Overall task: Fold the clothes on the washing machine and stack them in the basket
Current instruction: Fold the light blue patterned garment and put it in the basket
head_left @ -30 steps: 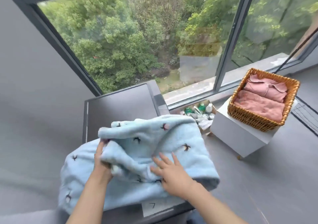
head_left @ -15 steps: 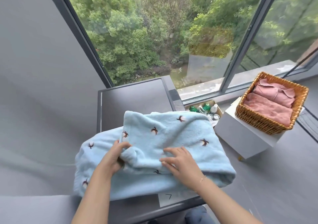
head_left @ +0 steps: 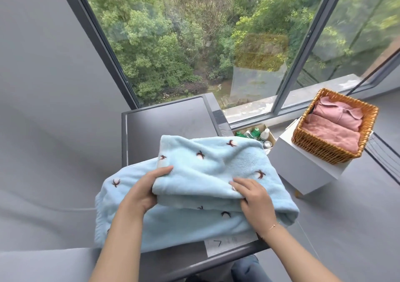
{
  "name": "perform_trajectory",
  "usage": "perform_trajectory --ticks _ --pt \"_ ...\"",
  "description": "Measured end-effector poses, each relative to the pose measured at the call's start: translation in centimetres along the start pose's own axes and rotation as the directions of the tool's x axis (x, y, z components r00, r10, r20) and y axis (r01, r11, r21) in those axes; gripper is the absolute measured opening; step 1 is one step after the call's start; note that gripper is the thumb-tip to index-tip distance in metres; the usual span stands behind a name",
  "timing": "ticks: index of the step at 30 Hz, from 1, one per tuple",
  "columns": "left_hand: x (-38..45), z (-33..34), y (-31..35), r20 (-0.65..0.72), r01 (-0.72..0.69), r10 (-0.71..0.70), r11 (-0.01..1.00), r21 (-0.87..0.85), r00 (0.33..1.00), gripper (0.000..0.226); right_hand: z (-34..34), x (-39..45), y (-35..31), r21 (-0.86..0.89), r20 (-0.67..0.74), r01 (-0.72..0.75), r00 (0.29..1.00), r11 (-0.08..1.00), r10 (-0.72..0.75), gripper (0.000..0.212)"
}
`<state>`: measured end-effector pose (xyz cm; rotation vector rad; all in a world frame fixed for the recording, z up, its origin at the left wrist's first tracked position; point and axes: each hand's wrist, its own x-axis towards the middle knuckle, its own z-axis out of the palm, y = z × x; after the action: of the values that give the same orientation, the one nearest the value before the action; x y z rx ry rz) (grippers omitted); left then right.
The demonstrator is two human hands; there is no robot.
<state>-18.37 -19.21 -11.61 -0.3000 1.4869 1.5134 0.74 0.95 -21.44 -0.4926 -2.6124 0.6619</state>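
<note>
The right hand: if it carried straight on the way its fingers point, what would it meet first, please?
The right hand points up and left across the light blue garment, so it would probably meet more of that folded fleece first, then the left hand; depth is uncertain.

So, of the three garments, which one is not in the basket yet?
The blue one, with small dark motifs. It lies on the washing machine, gripped by both hands. The two pink ones lie folded in the basket.
</note>
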Motion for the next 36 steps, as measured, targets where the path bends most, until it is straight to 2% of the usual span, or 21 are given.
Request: perform_trajectory --ticks 2,4,6,9,11,13,14,15,17,19,20,21,22,23,25,26,28,30,32,34,36 --pt "-0.6 0.5 0.9 0.062 -0.058 0.060 0.998 -0.035 0.996 0.031 -0.4 -0.4 0.1 0.009 -0.082 -0.081 0.993 0.997 0.081 0.066" --pt "-0.3 0.8 0.7 0.052 -0.063 0.064 0.998 -0.022 0.997 0.038 -0.9 -1.3 1.0 0.043 -0.156 -0.173 0.972 0.984 0.177 0.069" --pt "0.1 0.5 -0.4 -0.038 -0.036 0.037 0.999 0.013 0.999 0.039 -1.6 -2.7 2.2 0.056 -0.213 -0.312 0.924 0.948 0.317 0.065" --pt "0.8 0.2 -2.2 -0.131 0.011 -0.001 0.998 0.070 0.991 0.031 -2.4 -4.9 4.1 0.047 -0.213 -0.472 0.856 0.880 0.471 0.052" --pt "0.8 0.5 -2.9 -0.144 0.028 -0.017 0.997 0.078 0.989 0.027 -2.7 -5.6 5.5 0.020 -0.207 -0.468 0.862 0.883 0.462 0.044" --pt "0.6 0.9 -2.8 -0.133 0.000 0.010 0.997 0.077 0.991 0.027 -2.9 -5.9 7.1 0.007 -0.182 -0.446 0.880 0.895 0.439 0.046" --pt "0.4 1.1 -2.4 -0.102 -0.029 0.037 0.997 0.071 0.994 0.029 -3.0 -5.9 7.7 0.042 -0.163 -0.488 0.857 0.872 0.488 0.044" --pt "0.0 1.5 -1.9 -0.051 -0.070 0.073 0.996 0.063 0.996 0.032 -3.0 -5.9 8.0 0.101 -0.147 -0.547 0.818 0.831 0.557 0.043" --pt "-0.9 2.3 -0.5 0.042 -0.161 0.159 0.986 0.053 0.986 0.032 -2.9 -5.8 8.3 0.229 -0.204 -0.642 0.703 0.731 0.681 0.048" --pt "-1.5 3.1 0.9 0.016 -0.238 0.239 0.961 0.143 0.971 0.023 -2.7 -5.6 8.0 0.363 -0.268 -0.673 0.587 0.644 0.764 0.048" --pt "-1.7 3.3 1.5 -0.014 -0.259 0.266 0.947 0.193 0.964 0.019 -2.6 -5.5 7.7 0.416 -0.255 -0.675 0.557 0.609 0.791 0.049" --pt "-1.7 3.4 1.8 -0.035 -0.266 0.280 0.938 0.222 0.959 0.018 -2.5 -5.5 7.3 0.455 -0.221 -0.669 0.555 0.588 0.802 0.051" --pt "-1.8 3.4 2.0 -0.046 -0.254 0.271 0.939 0.233 0.961 0.019 -2.5 -5.7 7.0 0.466 -0.187 -0.644 0.598 0.606 0.780 0.052" --pt "-1.8 3.4 1.9 -0.049 -0.240 0.257 0.943 0.229 0.965 0.020 -2.5 -6.1 6.7 0.429 -0.174 -0.602 0.677 0.674 0.715 0.051" --pt "-2.3 3.8 1.5 -0.054 -0.229 0.244 0.952 0.201 0.968 0.019 -2.6 -6.8 5.8 0.253 -0.152 -0.448 0.857 0.857 0.493 0.054" --pt "-2.5 4.0 1.2 -0.055 -0.239 0.251 0.956 0.172 0.966 0.020 -2.5 -7.0 5.5 0.147 -0.124 -0.367 0.914 0.918 0.385 0.058" --pt "-2.6 4.8 0.8 -0.020 -0.277 0.280 0.956 0.099 0.960 0.030 -2.1 -6.5 4.5 0.026 -0.049 -0.247 0.968 0.969 0.248 0.069" --pt "-3.0 5.8 0.9 0.008 -0.333 0.333 0.941 0.057 0.943 0.034 -1.6 -5.4 3.7 -0.037 -0.003 -0.207 0.978 0.978 0.207 0.075" --pt "-3.9 6.9 1.8 0.027 -0.392 0.391 0.920 0.023 0.920 0.033 -1.6 -4.7 4.0 -0.035 -0.037 -0.294 0.955 0.955 0.293 0.078" --pt "-5.1 7.2 3.3 0.038 -0.452 0.451 0.891 0.026 0.892 0.030 -2.4 -4.5 5.0 0.089 -0.093 -0.489 0.864 0.868 0.496 0.087" --pt "-6.4 6.8 4.5 0.061 -0.496 0.493 0.865 0.072 0.868 0.028 -3.5 -4.5 5.8 0.156 -0.146 -0.585 0.783 0.796 0.605 0.085"
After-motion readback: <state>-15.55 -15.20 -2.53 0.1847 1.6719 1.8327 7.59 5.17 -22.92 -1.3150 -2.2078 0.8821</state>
